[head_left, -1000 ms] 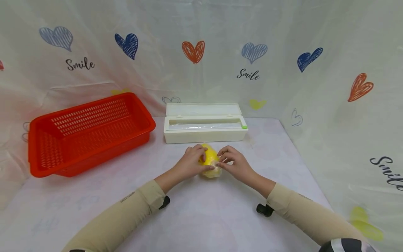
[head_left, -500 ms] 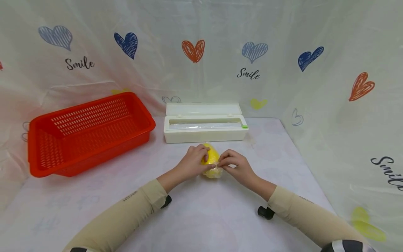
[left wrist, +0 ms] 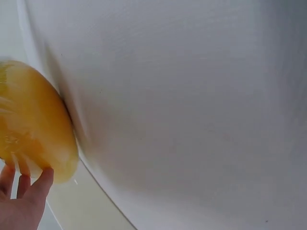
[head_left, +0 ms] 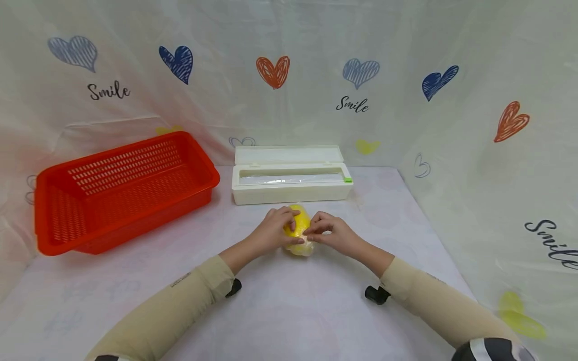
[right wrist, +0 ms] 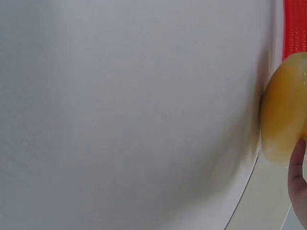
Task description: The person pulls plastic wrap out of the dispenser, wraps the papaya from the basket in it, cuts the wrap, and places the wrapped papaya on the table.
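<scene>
A yellow oval, fruit-like item (head_left: 303, 219) wrapped in clear cling film (head_left: 300, 249) lies on the table between both hands. My left hand (head_left: 274, 231) grips it from the left, thumb near the front and fingers over the top. On the other side, my right hand (head_left: 335, 232) pinches the film on its right face between thumb and fingers. The left wrist view has the glossy wrapped item (left wrist: 41, 120) at the left edge, with the left fingertips against it. At the right edge of the right wrist view, one right-hand digit (right wrist: 296, 172) touches the item (right wrist: 282, 110).
Just behind the hands stands a white cling film box (head_left: 293, 194), lid raised, with a film roll (head_left: 291, 179) inside. A red perforated basket (head_left: 149, 224) sits at the back left. A patterned sheet (head_left: 307, 125) hangs behind the table.
My right hand has shifted slightly left, its fingertips further onto the wrapped item. The left hand keeps its grip. The whole head view has shifted a little.
</scene>
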A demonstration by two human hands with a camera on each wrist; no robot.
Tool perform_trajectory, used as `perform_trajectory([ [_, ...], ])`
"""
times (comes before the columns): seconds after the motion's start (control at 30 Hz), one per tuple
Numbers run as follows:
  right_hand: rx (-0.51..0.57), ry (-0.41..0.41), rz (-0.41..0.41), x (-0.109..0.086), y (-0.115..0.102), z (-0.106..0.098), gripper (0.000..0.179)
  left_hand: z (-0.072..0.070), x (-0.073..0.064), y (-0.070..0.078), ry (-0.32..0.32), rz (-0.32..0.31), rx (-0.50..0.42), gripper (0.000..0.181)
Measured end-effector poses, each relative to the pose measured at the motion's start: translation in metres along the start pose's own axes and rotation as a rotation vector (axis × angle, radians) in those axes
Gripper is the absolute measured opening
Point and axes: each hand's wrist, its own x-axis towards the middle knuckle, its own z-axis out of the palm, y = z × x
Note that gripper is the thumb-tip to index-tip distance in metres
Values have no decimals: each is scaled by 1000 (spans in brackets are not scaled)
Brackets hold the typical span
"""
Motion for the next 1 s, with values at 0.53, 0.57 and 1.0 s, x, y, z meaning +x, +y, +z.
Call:
perform_trajectory([
  [0.53,8,-55,241,27,-3,2,10,-3,-10,-13,-57,3,-357,18],
  [0.57,9,-52,244,27,-3,2,10,-3,-10,-13,-63,1,-362,17],
  [1.0,40,-52,239,25,-1,1,10,-8,-7,-14,-66,3,-363,4],
])
